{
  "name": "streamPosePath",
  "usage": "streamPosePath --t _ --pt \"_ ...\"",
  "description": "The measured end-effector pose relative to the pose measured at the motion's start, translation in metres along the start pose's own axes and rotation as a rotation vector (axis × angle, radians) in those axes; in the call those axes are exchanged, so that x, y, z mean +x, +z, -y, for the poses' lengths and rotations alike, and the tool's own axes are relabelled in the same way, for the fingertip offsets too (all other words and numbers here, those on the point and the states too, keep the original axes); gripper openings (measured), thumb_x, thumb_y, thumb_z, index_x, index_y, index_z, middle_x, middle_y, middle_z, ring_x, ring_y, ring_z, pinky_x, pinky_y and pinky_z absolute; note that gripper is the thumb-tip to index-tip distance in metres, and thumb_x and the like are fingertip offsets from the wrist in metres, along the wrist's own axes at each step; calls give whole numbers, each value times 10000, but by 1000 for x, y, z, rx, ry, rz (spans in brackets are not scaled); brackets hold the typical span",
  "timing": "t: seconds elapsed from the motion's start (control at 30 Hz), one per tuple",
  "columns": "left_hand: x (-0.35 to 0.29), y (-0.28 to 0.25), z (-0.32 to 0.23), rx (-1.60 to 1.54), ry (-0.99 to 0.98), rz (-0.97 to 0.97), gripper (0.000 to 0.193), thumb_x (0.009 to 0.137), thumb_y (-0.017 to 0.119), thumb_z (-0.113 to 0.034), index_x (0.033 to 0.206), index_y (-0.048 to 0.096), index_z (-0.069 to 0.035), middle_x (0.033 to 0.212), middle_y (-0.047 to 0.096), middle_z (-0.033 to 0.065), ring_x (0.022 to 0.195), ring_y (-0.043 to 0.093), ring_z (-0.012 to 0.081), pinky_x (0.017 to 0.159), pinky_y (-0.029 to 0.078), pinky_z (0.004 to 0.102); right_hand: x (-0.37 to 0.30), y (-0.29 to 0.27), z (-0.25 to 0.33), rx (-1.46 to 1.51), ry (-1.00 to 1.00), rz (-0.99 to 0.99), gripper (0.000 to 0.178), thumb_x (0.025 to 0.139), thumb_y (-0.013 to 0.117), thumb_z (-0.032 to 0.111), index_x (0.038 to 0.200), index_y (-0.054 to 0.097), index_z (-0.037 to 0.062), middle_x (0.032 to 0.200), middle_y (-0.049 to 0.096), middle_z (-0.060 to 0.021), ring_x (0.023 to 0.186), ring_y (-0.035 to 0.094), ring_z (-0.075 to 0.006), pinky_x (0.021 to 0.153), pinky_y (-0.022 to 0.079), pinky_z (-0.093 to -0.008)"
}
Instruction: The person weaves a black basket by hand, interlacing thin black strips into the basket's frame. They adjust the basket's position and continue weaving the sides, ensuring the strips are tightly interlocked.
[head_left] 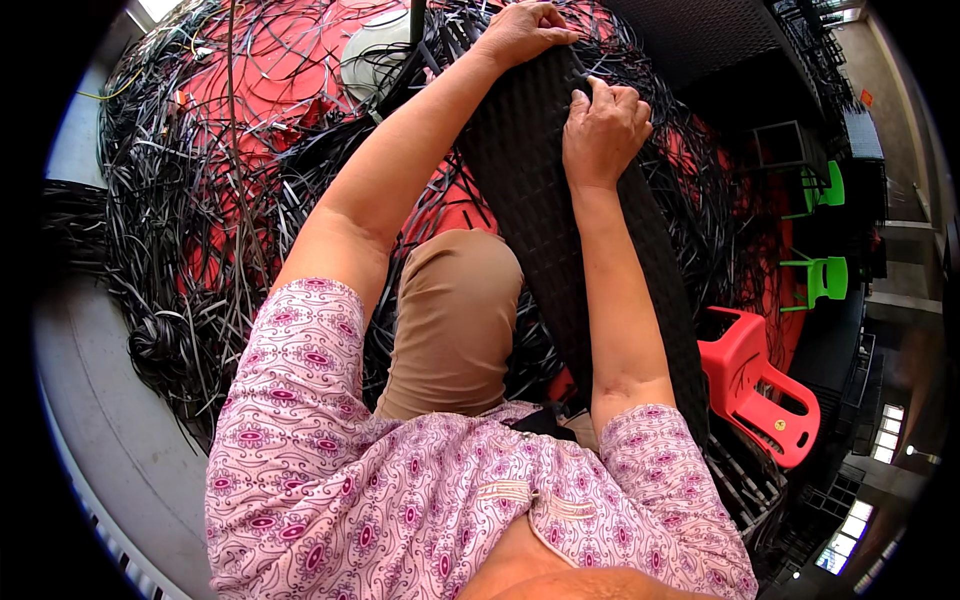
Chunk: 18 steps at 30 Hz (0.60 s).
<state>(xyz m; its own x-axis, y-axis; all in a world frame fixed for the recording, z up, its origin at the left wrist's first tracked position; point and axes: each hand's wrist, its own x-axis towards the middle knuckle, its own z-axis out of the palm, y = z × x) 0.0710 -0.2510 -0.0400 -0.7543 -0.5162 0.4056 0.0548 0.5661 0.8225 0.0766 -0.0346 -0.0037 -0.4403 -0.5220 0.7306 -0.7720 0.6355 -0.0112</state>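
Note:
A long black woven panel point(540, 190) of flat strips slants from the far middle toward my right side, past my knee. At its far end, my left hand point(522, 35) is closed, thumb and fingers pinched together at the weave. My right hand point(607, 130) is closed too, a little nearer and to the right, with its fingertips pressed at the panel's edge. Whether a single strip lies between the fingers is too small to make out. Loose black strips point(240, 200) lie tangled all around the panel.
Red floor point(215, 150) shows under the strips. A pale round-edged object point(375, 55) stands at the far left. On the right are a red plastic stool point(735, 365) and green chairs point(825, 278). A dark woven piece point(690, 40) rises at the far right.

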Motion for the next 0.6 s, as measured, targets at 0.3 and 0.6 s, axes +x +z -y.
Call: streamPosePath --t 0.3,0.6 --pt "7 -10 -17 -145 -146 66 246 744 827 -182 924 739 -39 806 710 62 758 651 154 711 535 325 1 -1 0 -14 -22 -12 253 838 777 245 1068 761 142 1014 624 -23 1008 573 -251 860 457 -425" --pt "0 -2 8 -715 -287 24 144 789 833 -75 904 756 -39 799 735 51 686 665 118 664 545 275 -2 -2 0 -31 -96 -15 263 833 779 234 1067 758 117 990 625 -33 985 577 -260 865 467 -421"
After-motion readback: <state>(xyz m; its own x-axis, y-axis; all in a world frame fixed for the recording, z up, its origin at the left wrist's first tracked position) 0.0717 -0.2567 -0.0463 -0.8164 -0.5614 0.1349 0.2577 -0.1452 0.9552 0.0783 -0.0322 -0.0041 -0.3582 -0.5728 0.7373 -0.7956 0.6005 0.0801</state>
